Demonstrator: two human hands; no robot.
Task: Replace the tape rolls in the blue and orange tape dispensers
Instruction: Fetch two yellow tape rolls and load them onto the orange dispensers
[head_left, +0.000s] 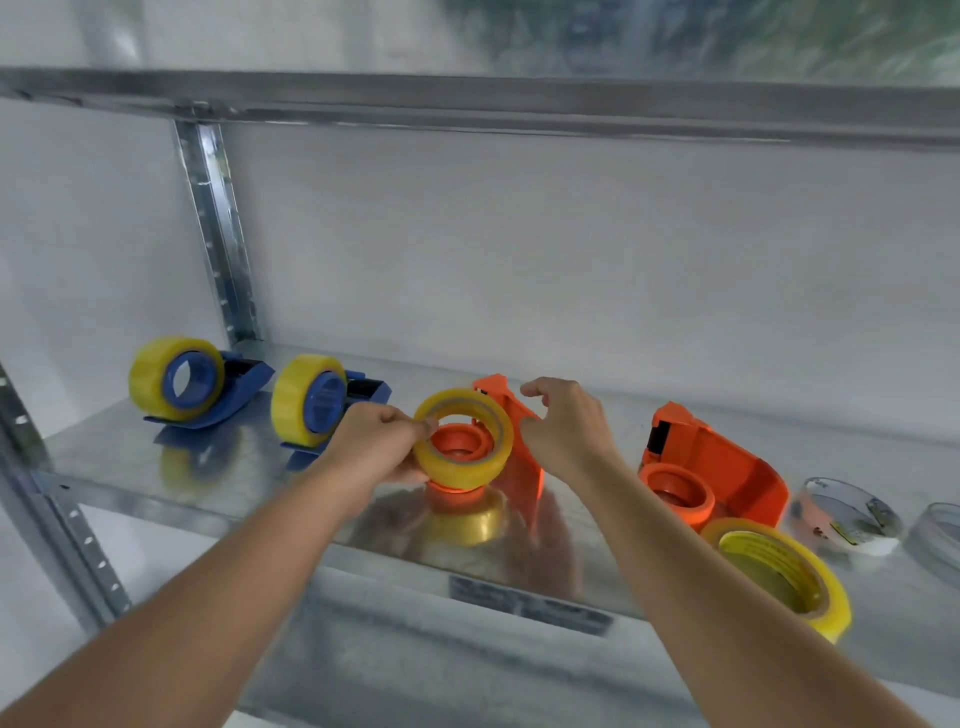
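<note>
Two blue dispensers stand at the left of the metal shelf (519, 577), the far one (228, 384) and the nearer one (358, 395), each carrying a yellow tape roll. My left hand (376, 441) pinches a yellow tape roll (467, 457) around the hub of an orange dispenser (511, 415) at the shelf's middle. My right hand (563, 423) hovers just right of that dispenser with fingers curled apart, holding nothing. A second orange dispenser (717, 462) lies further right with a bare hub. A full yellow roll (779, 571) lies flat in front of it.
Two nearly used-up clear rolls lie at the far right, one (847, 514) and another (935, 535) at the frame's edge. A perforated steel upright (218, 234) rises behind the blue dispensers. A white wall backs the shelf, and another shelf rail (519, 104) runs overhead.
</note>
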